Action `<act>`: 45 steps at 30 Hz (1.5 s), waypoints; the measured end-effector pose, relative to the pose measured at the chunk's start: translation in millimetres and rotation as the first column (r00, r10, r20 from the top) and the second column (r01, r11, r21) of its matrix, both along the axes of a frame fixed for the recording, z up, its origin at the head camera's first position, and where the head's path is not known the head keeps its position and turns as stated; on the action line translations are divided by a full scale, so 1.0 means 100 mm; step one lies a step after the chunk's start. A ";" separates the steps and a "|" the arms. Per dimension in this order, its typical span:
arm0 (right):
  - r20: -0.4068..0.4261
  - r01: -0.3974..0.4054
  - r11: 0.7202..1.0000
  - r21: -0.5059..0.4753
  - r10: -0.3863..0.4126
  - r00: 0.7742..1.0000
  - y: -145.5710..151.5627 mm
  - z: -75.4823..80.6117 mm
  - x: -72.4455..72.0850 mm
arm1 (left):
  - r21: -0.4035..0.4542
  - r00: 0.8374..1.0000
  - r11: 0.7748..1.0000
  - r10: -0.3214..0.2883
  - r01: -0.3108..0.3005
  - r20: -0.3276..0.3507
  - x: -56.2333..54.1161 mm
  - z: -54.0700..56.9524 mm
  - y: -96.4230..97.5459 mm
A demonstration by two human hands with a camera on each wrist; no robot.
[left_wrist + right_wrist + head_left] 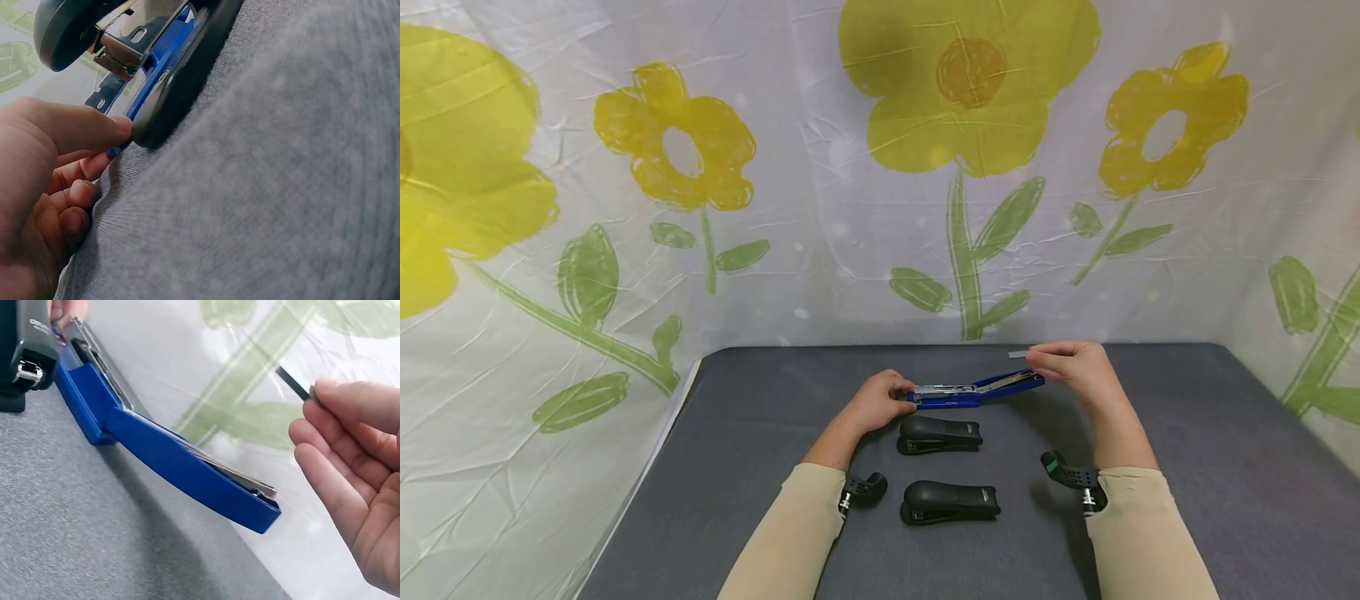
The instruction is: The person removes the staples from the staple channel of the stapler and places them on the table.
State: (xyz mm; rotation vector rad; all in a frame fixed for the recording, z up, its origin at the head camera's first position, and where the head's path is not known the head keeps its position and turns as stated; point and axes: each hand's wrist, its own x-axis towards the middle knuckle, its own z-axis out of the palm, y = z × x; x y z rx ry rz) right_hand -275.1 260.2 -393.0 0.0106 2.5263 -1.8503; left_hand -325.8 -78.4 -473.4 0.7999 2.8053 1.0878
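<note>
A blue stapler (pixel 951 402) lies folded wide open on the table, its metal staple channel showing and its top half tipped back to the right. My left hand (pixel 878 402) pinches its left end between thumb and fingers. Above the raised blue top half (pixel 194 465), my right hand (pixel 1075 371) pinches one end of a short strip of staples (pixel 292 384). The strip juts out to the left from the fingertips, apart from the stapler. Nearest to the left hand, a black stapler (pixel 940 435) partly covers the blue one in the left wrist view.
Closer to me lies a second black stapler (pixel 951 502), parallel to the first. All stand on a dark grey table (pixel 760 500). A white cloth (pixel 820 250) printed with yellow flowers hangs behind the table's back edge.
</note>
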 end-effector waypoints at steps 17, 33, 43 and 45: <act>0.041 0.077 0.990 -0.115 -0.073 0.997 0.33 -0.08 0.03 | 0.004 1.000 1.000 0.003 -0.003 0.023 -0.01 -0.01 0.00; 0.144 0.143 0.989 0.022 -0.145 0.979 0.53 -0.33 -0.01 | -0.010 1.000 1.000 -0.003 0.003 0.014 -0.04 -0.02 -0.01; 0.132 0.104 0.976 0.194 -0.131 0.983 0.58 -0.53 -0.07 | -0.003 1.000 1.000 0.009 -0.008 0.016 -0.06 -0.04 0.00; 0.126 0.103 0.968 0.229 -0.135 0.983 0.58 -0.55 -0.07 | -0.007 1.000 1.000 0.008 -0.008 0.014 -0.06 -0.04 0.00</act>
